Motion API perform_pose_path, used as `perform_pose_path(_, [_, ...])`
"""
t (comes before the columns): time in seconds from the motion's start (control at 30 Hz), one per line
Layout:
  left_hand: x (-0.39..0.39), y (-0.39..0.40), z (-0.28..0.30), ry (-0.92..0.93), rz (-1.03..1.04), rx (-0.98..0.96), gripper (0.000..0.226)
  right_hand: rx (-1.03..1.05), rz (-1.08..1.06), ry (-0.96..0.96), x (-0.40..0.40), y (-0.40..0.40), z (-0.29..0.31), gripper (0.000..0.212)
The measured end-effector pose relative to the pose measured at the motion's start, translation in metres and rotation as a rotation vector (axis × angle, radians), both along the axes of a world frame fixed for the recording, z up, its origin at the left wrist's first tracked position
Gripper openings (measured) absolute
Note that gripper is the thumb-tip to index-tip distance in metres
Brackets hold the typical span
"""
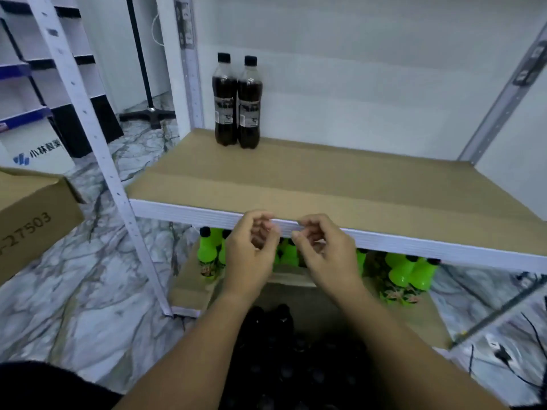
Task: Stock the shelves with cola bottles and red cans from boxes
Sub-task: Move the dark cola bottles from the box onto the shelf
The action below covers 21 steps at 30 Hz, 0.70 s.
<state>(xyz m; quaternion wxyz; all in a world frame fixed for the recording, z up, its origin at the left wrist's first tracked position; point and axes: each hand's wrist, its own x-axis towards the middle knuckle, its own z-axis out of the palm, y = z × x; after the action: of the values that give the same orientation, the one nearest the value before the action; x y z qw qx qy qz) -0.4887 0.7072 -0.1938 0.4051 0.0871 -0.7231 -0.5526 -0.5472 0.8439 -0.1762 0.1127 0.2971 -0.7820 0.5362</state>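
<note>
While both hover at the shelf edge: nothing is held.
Left hand [251,255]: fingers loosely curled, empty.
Right hand [325,255]: likewise.
Two dark cola bottles with black caps [236,102]: upright, touching, back-left on cardboard-lined shelf [325,184].

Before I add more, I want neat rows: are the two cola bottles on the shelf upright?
Upright: both cola bottles stand on their bases, caps up, touching side by side on the shelf.

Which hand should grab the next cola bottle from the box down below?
Either could, but the left hand looks slightly better placed: the dark bottles in the box lie more under it than the right hand, and the two cola bottles stand far-left. Both hands hold nothing.
</note>
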Motion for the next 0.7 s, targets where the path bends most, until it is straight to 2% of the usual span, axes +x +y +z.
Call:
perform_pose_path(0.1, [0.02,0.014,-0.062,-0.224,-0.058,-0.057,0.02,0.076,-0.021,-0.092,0.015,0.025,-0.049,0.015])
perform_pose_path(0.2, [0.031,0.008,-0.119,-0.484,-0.039,-0.18,0.024,0.243,-0.041,-0.204,0.015,0.039,-0.1,0.018])
perform_pose_path(0.4, [0.027,-0.005,-0.18,-0.959,0.063,-0.519,0.048,0.52,-0.083,-0.42,0.009,0.022,-0.172,0.045])
perform_pose_path(0.53, [0.021,-0.008,-0.195,-1.045,0.074,-0.741,0.033,0.594,-0.097,-0.456,0.008,0.003,-0.201,0.044])
perform_pose_path(0.7, [0.021,-0.012,-0.209,-1.009,0.111,-0.756,0.038,0.603,-0.192,-0.48,0.001,-0.008,-0.22,0.036])
